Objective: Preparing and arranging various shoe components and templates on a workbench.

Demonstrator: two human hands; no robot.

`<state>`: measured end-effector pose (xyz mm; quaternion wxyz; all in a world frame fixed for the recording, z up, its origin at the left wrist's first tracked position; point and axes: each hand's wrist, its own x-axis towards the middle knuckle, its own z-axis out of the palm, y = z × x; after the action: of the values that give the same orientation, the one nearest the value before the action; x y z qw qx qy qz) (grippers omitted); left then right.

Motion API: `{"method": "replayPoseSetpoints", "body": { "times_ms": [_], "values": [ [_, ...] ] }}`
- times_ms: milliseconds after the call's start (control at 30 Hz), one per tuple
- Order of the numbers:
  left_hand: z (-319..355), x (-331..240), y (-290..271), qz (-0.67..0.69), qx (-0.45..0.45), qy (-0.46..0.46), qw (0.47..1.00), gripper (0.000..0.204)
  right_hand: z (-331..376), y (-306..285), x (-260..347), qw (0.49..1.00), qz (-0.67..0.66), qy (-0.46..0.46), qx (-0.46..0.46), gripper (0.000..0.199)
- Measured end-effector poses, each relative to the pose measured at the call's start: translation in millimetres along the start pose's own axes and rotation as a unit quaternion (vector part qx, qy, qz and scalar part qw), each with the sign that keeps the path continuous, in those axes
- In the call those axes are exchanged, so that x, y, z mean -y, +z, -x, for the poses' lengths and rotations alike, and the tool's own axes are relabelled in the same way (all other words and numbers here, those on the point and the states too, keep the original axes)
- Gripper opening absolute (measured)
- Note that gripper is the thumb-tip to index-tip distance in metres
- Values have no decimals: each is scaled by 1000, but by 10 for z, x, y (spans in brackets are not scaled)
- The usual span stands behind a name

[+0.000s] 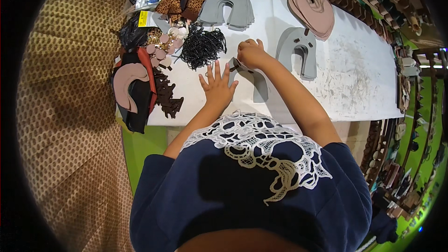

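Observation:
My left hand (217, 86) lies flat with its fingers spread on the white table (354, 79), pressing the near end of a grey horseshoe-shaped cut piece (255, 84). My right hand (251, 53) is closed over the far end of that same grey piece, pinching it. Just left of my hands lies a heap of black beaded strands (201, 46). To the right of my right hand sits a small stack of the same grey pieces (298, 49).
A taller stack of grey pieces (229, 7) stands at the far side, with pink cut pieces (313, 9) to its right. Brown lace trims (165, 94), pink discs (161, 49) and dark and pink material (133, 89) crowd the left edge. Racks of parts (406, 149) line the right.

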<state>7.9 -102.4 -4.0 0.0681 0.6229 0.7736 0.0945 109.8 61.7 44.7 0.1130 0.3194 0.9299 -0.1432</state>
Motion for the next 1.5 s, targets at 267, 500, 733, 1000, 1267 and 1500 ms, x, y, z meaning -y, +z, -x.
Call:
{"method": "replayPoseSetpoints", "body": {
  "times_ms": [267,500,733,1000,1267,1500],
  "values": [
    [0,5,32,-9,-2,-1,1000,65,31,42,-51,1000,13,0,-28,16],
    [-8,-9,13,-17,3,-4,1000,65,49,30,-112,999,-16,27,-18,14],
    [-5,-6,21,-15,-4,1,1000,65,32,33,-119,999,-28,36,-15,12],
    [11,-10,38,-35,-82,94,992,52,23,36,-163,993,-100,56,-11,27],
    [9,-1,41,-43,-104,87,990,45,51,93,-116,976,-193,96,33,55],
    [-11,-6,32,-15,-95,90,991,48,47,171,-134,979,-179,98,15,62]
  ]
}}
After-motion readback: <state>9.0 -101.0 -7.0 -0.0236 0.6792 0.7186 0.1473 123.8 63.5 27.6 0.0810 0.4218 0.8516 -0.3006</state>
